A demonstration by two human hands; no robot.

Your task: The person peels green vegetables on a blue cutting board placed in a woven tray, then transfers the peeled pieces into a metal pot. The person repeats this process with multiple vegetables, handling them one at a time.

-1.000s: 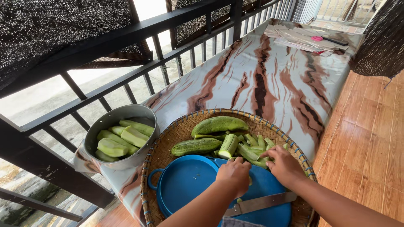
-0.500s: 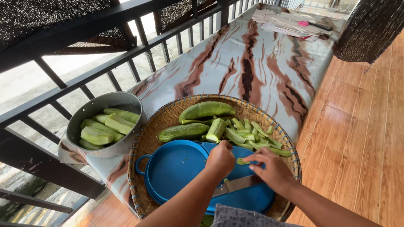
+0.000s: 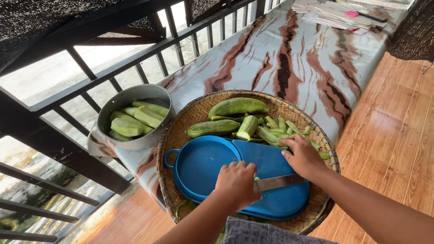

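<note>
My left hand (image 3: 237,183) is closed in a fist over the handle end of a knife (image 3: 282,181). The blade lies flat on the blue cutting board (image 3: 212,165) and points right, toward my right wrist. My right hand (image 3: 303,156) rests at the board's far right edge. Its fingers curl onto a pile of green cucumber strips and peels (image 3: 273,131), and what they hold is hidden. Two whole cucumbers (image 3: 237,107) and a cut stub lie behind the board. Everything sits in a round woven tray (image 3: 192,113).
A metal bowl (image 3: 113,101) of peeled cucumber pieces (image 3: 135,119) stands left of the tray at the table corner. A dark metal railing (image 3: 90,86) runs along the left. Papers (image 3: 334,11) lie at the marbled table's far end. A wooden floor (image 3: 393,135) is to the right.
My left hand has dropped from the cucumber pile onto the knife on the board. My right hand has moved back to the strips at the board's edge. The view has shifted closer.
</note>
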